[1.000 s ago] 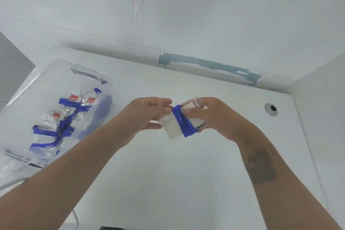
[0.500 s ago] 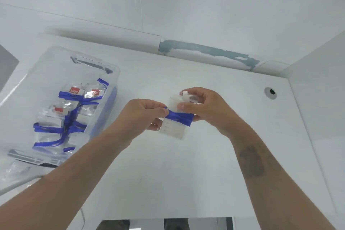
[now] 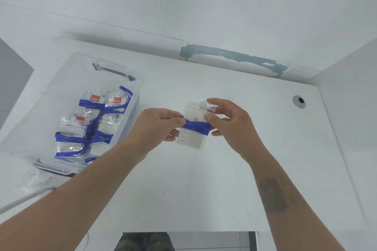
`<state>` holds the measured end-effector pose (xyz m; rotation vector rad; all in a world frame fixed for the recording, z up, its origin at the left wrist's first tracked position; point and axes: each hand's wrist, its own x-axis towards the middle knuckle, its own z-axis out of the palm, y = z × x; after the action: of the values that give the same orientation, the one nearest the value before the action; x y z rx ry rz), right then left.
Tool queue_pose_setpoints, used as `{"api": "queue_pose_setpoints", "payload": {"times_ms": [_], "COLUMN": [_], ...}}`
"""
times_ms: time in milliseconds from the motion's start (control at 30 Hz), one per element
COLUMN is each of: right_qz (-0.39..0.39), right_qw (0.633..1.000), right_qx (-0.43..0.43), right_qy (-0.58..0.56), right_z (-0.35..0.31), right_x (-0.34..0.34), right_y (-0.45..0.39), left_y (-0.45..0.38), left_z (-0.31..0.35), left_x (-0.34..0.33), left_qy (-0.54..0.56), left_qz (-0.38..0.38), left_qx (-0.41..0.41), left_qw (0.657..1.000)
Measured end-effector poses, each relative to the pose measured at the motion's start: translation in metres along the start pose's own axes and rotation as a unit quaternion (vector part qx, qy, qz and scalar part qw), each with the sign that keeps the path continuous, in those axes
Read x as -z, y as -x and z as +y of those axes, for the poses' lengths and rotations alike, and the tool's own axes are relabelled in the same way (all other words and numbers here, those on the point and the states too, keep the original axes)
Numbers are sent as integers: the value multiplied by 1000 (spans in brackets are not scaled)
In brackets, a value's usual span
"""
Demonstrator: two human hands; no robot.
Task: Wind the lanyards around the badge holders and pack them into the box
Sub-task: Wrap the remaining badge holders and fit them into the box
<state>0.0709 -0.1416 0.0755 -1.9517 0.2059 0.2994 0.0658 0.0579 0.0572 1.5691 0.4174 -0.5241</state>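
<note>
A clear badge holder (image 3: 191,137) with a white card inside is held above the white table, upright. A blue lanyard (image 3: 196,127) is wound in a band across its middle. My left hand (image 3: 161,123) pinches the lanyard at the holder's left edge. My right hand (image 3: 228,122) pinches the holder's right edge and top clip between thumb and fingers. The clear plastic box (image 3: 122,73) stands at the left, holding several badge holders wrapped in blue lanyards (image 3: 95,126).
The white table (image 3: 204,189) meets a white wall at the back and a side panel on the right. A round cable hole (image 3: 299,101) lies at the far right. Crumpled clear wrapping (image 3: 34,181) lies in front of the box.
The badge holder turned from slanted to upright, and the lanyard band now runs level across it. Both hands stayed on it, shifting slightly.
</note>
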Motion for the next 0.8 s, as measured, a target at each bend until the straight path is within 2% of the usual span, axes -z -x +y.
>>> {"api": "queue_pose_setpoints", "payload": {"times_ms": [167, 400, 800], "right_qz": [-4, -61, -100], "right_qw": [1000, 995, 971], "right_qx": [7, 36, 92], "right_qy": [12, 73, 198], "right_z": [-4, -17, -78], "right_x": [7, -20, -143], "right_y": [-15, -26, -40], "left_y": [-4, -3, 1], "left_z": [5, 2, 2], "left_x": [3, 41, 177], "left_qy": [-15, -39, -117], "left_qz": [9, 27, 31], "left_qx": [8, 15, 30], "left_qw": [1000, 999, 992]}}
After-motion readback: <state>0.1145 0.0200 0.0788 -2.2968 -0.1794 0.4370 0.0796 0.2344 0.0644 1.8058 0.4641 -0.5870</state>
